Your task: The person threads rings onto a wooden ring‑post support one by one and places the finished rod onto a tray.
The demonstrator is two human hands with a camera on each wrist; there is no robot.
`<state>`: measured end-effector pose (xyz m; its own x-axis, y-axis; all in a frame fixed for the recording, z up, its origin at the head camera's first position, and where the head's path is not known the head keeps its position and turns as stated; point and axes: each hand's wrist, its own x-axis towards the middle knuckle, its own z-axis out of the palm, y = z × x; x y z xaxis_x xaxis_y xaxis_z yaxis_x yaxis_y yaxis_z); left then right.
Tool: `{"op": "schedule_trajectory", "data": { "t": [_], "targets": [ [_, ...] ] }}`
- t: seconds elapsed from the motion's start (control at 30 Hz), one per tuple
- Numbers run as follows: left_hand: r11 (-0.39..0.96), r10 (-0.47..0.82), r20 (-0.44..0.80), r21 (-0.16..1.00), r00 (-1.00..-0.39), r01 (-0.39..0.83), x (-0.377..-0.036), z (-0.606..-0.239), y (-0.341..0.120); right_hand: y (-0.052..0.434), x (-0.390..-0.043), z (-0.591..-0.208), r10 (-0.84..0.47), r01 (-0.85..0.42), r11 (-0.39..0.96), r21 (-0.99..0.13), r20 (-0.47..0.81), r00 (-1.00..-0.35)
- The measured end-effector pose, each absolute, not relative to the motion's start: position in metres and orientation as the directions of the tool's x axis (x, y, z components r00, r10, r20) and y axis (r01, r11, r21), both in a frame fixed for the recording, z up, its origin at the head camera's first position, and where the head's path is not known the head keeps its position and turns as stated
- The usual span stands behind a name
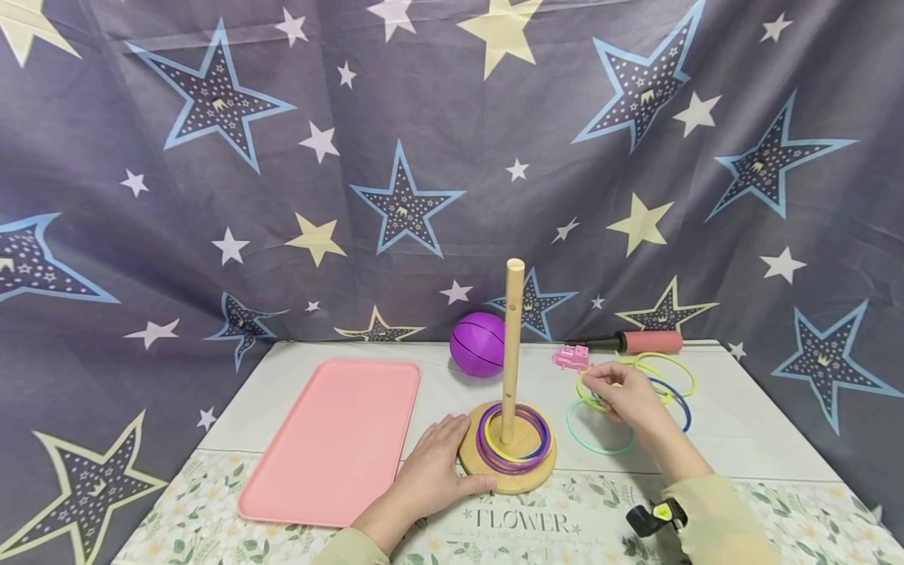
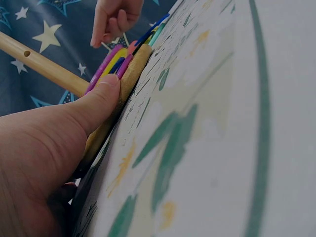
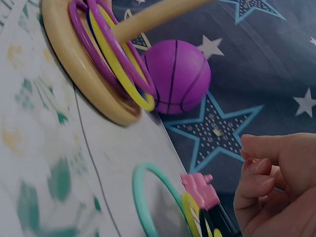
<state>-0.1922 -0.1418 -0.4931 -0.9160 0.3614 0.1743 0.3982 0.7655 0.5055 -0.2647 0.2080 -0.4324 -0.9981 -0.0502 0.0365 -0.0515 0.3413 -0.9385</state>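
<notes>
A wooden peg stand (image 1: 507,469) stands near the table's front, its upright peg (image 1: 513,337) ringed at the foot by purple and yellow rings (image 1: 514,439). My left hand (image 1: 438,463) lies flat on the table against the base's left side, thumb (image 2: 106,91) pressed on the wooden rim (image 2: 133,69). Right of the stand, my right hand (image 1: 613,390) pinches a yellow ring (image 1: 586,392) at the edge of a pile of loose rings (image 1: 667,377). A green ring (image 1: 599,430) lies flat below that hand. In the right wrist view my curled fingers (image 3: 256,180) hover beside the green ring (image 3: 153,197).
A pink tray (image 1: 335,439) lies left of the stand. A purple ball (image 1: 479,344) sits behind the peg, with a small pink toy (image 1: 570,357) and a pump with a pink handle (image 1: 636,342) at the back right. A star-printed cloth hangs behind the table.
</notes>
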Motion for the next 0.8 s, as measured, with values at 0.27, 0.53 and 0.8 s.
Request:
{"op": "schedule_trajectory", "data": {
  "t": [0.27,0.53,0.8],
  "targets": [
    [0.764,0.359,0.179,0.507,-0.916,0.399,-0.191,-0.492,-0.142,0.236,-0.261,-0.435,0.005,-0.02,0.346,-0.938,0.023,-1.0],
    [0.766,0.356,0.187,0.503,-0.916,0.401,-0.192,-0.492,-0.142,0.262,-0.265,-0.442,0.054,-0.014,0.34,-0.94,0.034,-0.998],
    [0.768,0.36,0.182,0.499,-0.915,0.401,-0.192,-0.493,-0.141,0.279,-0.264,-0.445,0.182,0.006,0.356,-0.934,0.063,-0.981]
  ]
}}
